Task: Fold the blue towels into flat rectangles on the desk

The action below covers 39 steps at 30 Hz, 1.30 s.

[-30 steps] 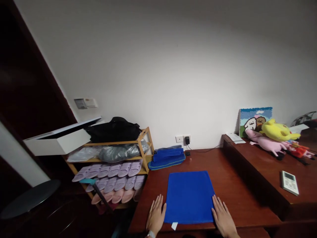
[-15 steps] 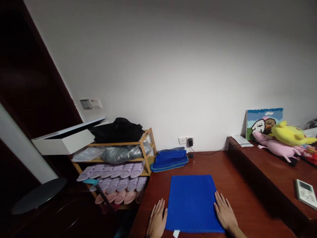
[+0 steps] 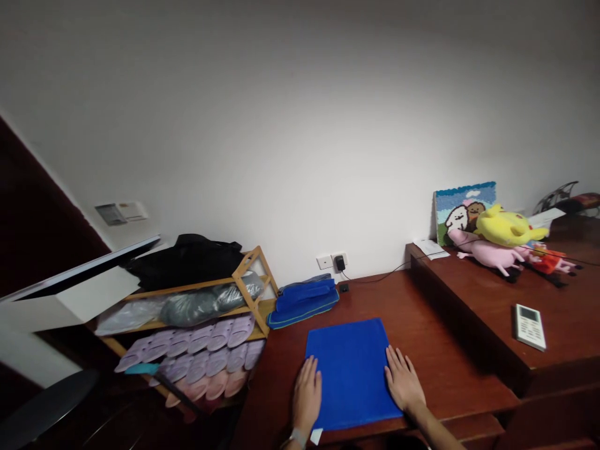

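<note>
On the wooden desk (image 3: 431, 353), the left hand (image 3: 307, 395) has shifted to overlap the blue cloth (image 3: 349, 375), seemingly steadying it with the right hand (image 3: 405, 381); fingers extended, gripping nothing.

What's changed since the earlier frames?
The left hand has shifted right, from beside the blue cloth onto its left edge. Nothing was gripped or released. The right hand stays at the right edge; the cloth still lies flat.

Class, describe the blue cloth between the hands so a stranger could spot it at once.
On the red-brown desk, look to the near edge, between the left hand and right hand. The blue cloth there lies flat with a white tag, unlike the folded blue cloths behind.
</note>
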{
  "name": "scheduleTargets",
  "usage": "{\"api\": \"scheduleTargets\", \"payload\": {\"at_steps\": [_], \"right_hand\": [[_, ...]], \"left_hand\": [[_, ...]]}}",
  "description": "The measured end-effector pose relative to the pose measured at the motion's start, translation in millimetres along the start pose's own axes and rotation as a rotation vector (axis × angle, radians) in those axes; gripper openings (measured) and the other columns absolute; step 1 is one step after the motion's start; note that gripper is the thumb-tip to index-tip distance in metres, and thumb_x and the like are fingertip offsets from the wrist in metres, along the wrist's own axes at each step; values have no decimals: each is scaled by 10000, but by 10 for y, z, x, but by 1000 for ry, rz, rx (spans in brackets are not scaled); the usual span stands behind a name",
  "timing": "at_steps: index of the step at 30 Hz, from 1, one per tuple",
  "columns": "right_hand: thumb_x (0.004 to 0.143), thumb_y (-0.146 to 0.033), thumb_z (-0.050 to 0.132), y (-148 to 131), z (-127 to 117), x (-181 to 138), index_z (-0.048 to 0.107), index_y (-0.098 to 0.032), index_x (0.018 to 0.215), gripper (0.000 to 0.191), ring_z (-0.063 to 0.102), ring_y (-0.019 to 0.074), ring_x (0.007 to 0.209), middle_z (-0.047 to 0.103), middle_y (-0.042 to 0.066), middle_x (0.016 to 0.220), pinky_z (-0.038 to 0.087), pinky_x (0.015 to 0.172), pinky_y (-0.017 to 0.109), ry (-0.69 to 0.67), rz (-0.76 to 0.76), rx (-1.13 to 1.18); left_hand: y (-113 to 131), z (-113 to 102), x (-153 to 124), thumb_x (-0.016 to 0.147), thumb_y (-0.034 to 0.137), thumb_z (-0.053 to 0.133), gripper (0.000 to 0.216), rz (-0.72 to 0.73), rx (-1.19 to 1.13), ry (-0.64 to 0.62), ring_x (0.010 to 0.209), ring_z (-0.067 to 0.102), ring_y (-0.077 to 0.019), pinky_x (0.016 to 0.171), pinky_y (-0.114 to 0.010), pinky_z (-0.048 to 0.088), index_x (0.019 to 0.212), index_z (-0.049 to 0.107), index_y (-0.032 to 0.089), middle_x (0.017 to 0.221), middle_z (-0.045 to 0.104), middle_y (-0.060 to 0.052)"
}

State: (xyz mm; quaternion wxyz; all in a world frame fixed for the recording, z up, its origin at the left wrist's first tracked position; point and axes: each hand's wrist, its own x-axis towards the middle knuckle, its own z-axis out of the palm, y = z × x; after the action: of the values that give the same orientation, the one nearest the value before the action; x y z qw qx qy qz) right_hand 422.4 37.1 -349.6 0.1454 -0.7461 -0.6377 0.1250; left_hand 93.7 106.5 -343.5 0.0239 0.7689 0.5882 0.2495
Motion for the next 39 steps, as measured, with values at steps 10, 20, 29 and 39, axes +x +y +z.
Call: {"api": "scheduleTargets", "payload": {"at_steps": [10, 20, 29, 39], "right_hand": [[1022, -412, 199, 10, -6, 2, 297, -172, 1627, 659, 206, 231, 1585, 257, 3, 1694, 157, 1294, 471, -12, 0, -12], [1022, -422, 188, 40, 52, -11, 303, -175, 1629, 665, 203, 229, 1586, 279, 15, 1696, 147, 1296, 453, -4, 6, -46], [1021, -439, 186, 59, 85, -23, 320, -181, 1626, 672, 231, 233, 1579, 311, 16, 1686, 173, 1293, 457, 14, 0, -93], [1016, -429, 166, 70, 119, -14, 325, -157, 1625, 686, 233, 230, 1578, 315, 23, 1685, 173, 1293, 453, 4, 7, -143]], "left_hand": [[1102, 483, 162, 1065, 540, 224, 663, 192, 92, -412, 1584, 225, -249, 1305, -494, 231, 1639, 280, 214, 1706, 260, -47], [-819, -140, -145, 1063, 465, 258, 624, -84, 217, -250, 1556, 306, -256, 1276, -518, 276, 1615, 354, 192, 1681, 333, -75], [-786, -150, -217, 1056, 456, 299, 598, -101, 159, -150, 1535, 369, -240, 1275, -484, 295, 1567, 454, 186, 1645, 430, -72], [-768, -176, -229, 1051, 496, 312, 612, -95, 134, -147, 1532, 379, -253, 1271, -491, 295, 1558, 471, 193, 1642, 435, -78]]}}
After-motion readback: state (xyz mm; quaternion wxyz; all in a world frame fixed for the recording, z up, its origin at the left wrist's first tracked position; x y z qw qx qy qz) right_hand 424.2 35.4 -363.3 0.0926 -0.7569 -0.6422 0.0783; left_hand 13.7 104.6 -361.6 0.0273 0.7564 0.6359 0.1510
